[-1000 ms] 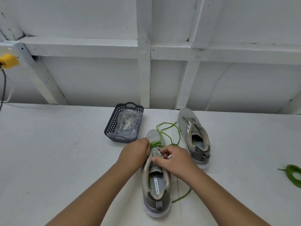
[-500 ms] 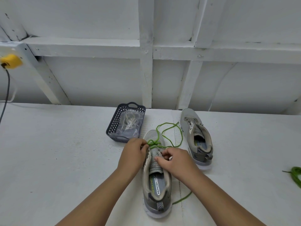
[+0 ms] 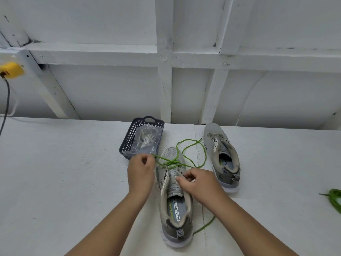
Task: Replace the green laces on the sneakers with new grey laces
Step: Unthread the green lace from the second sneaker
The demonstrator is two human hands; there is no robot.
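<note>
Head view shows the near sneaker (image 3: 175, 198) lying toe-away on the white table (image 3: 60, 182), its long axis running from the person toward the wall. The green lace (image 3: 191, 150) remains threaded only through the eyelets nearest the toe; from there one strand runs left to the left hand (image 3: 141, 171), whose curled fingers pinch it just beside the shoe. The right hand (image 3: 200, 182) rests on the tongue side, fingertips curled and seemingly pinching at an eyelet edge, though exactly what it holds I cannot tell. So the lace lies ahead and to the right of the left fingers, and pulling further left should, I judge, draw it free.

The second sneaker (image 3: 222, 157) stands unlaced to the right, the basket (image 3: 129, 139) with bagged grey laces (image 3: 146, 138) just beyond the left hand, and another green lace (image 3: 335, 199) at the table's right edge.

Compared with a second ago, the left hand has moved off the shoe and leftward, pulling the strand taut.
</note>
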